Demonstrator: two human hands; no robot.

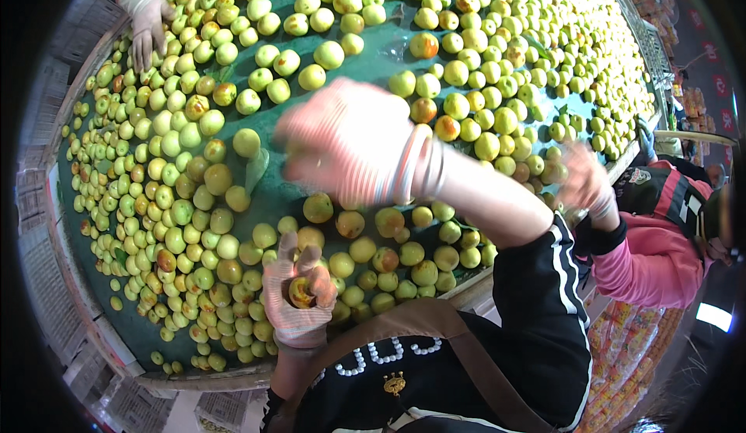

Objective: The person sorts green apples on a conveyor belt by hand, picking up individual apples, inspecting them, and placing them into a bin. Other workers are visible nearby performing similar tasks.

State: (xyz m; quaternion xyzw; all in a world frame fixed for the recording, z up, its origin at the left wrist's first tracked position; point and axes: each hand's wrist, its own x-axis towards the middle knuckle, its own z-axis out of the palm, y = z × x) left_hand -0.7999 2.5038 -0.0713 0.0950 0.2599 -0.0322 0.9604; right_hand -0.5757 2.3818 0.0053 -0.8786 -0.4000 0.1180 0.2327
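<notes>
Many green jujube fruits (180,211), some with brown patches, lie spread over a green-lined sorting table (280,118). My left hand (300,299), in a striped knit glove near the table's front edge, is closed around one brown-patched fruit (301,293), with two fingers extended. My right hand (349,141), gloved likewise, is blurred by motion above the middle of the table. Its fingers are curled, and whether they hold anything cannot be told. Just left of it are a single green fruit (247,142) and a translucent scrap (256,169).
A co-worker's gloved hand (149,25) rests on fruits at the upper left. At right, a co-worker in a pink top (653,264) reaches over the table with a blurred hand (586,179). The table has a raised wooden rim (76,275). Printed cartons (46,229) stand beyond it.
</notes>
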